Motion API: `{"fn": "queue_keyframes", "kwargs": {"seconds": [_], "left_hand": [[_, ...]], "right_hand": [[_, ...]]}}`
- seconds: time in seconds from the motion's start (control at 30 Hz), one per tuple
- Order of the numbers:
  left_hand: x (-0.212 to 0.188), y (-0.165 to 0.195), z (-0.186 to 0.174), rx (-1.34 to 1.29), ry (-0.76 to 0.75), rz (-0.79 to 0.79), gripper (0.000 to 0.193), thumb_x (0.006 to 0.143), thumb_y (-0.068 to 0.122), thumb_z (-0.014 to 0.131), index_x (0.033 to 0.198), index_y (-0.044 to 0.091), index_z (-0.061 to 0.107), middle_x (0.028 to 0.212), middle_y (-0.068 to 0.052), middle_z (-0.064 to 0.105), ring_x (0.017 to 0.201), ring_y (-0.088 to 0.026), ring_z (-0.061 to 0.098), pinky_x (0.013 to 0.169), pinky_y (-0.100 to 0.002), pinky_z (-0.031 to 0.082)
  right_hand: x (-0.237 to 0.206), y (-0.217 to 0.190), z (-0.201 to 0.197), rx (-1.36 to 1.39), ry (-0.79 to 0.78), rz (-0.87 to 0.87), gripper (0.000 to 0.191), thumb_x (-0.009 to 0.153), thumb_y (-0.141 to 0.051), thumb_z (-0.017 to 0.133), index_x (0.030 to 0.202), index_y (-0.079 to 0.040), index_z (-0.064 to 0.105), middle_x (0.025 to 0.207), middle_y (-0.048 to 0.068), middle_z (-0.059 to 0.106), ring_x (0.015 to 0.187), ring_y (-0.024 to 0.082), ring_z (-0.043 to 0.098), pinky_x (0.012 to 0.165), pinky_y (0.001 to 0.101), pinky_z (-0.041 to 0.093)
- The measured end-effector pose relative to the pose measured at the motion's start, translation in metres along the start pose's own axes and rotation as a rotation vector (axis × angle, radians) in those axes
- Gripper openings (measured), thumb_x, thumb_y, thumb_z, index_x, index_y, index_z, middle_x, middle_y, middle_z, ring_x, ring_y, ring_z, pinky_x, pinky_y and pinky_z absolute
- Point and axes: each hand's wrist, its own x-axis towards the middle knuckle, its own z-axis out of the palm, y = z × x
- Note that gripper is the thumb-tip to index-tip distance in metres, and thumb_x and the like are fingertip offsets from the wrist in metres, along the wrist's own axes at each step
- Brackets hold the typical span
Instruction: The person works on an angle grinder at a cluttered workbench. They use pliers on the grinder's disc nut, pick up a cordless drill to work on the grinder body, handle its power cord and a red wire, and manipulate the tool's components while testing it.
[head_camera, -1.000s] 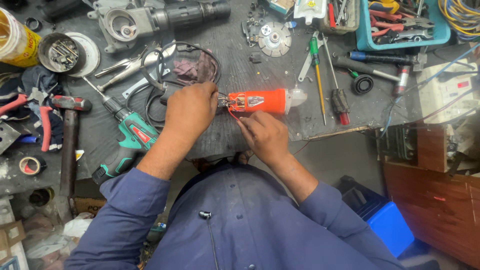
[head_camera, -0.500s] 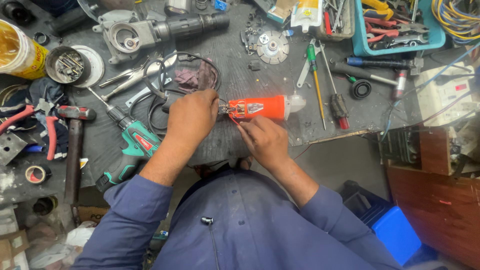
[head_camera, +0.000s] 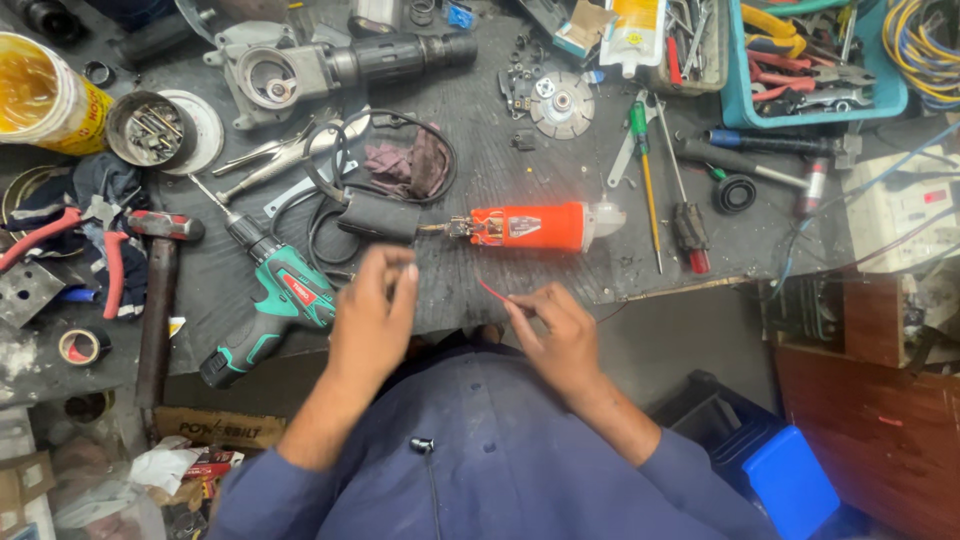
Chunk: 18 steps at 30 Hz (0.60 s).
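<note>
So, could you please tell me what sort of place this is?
Most likely a power-tool repair bench: an opened orange motor housing lies on the dark worktable, with a green cordless drill, a grey angle-grinder body and a teal tray of pliers around.

Orange motor housing (head_camera: 530, 226), green cordless drill (head_camera: 282, 295), thin wire (head_camera: 497, 294) seemingly red.

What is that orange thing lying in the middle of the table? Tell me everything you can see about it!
The orange thing looks like the plastic body of a small power tool with its cover partly off. It lies flat on the dark workbench, long side running left to right. Its right end has a pale, see-through rounded cap; its left end shows bare metal parts and thin wires. A black cable piece sits just left of it. Neither hand touches it: the right hand pinches a thin red wire below it, and the left hand is empty.
</note>
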Motion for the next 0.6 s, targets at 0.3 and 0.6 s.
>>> {"fn": "queue_keyframes", "kwargs": {"seconds": [0.3, 0.6], "left_hand": [[-0.069, -0.05, -0.002, -0.109, 0.069, -0.162, 0.015, 0.097, 0.017, 0.069, 0.102, 0.002, 0.068, 0.068, -0.007, 0.07, 0.059, -0.007, 0.057, 0.054, -0.028, 0.047], [-0.083, -0.075, -0.023, 0.159, 0.266, 0.018, 0.015, 0.093, 0.018, 0.075, 0.093, 0.004, 0.07, 0.075, -0.01, 0.074, 0.065, -0.019, 0.075, 0.058, -0.032, 0.056]], "right_hand": [[-0.014, 0.005, 0.003, 0.01, -0.068, 0.056, 0.013, 0.086, -0.003, 0.077, 0.099, -0.003, 0.075, 0.087, 0.009, 0.066, 0.076, 0.019, 0.068, 0.067, 0.0296, 0.054], [-0.005, 0.0, 0.01, -0.071, -0.083, 0.035, 0.014, 0.087, -0.007, 0.079, 0.1, -0.006, 0.077, 0.085, 0.006, 0.067, 0.071, 0.016, 0.069, 0.062, 0.0298, 0.053]]}}
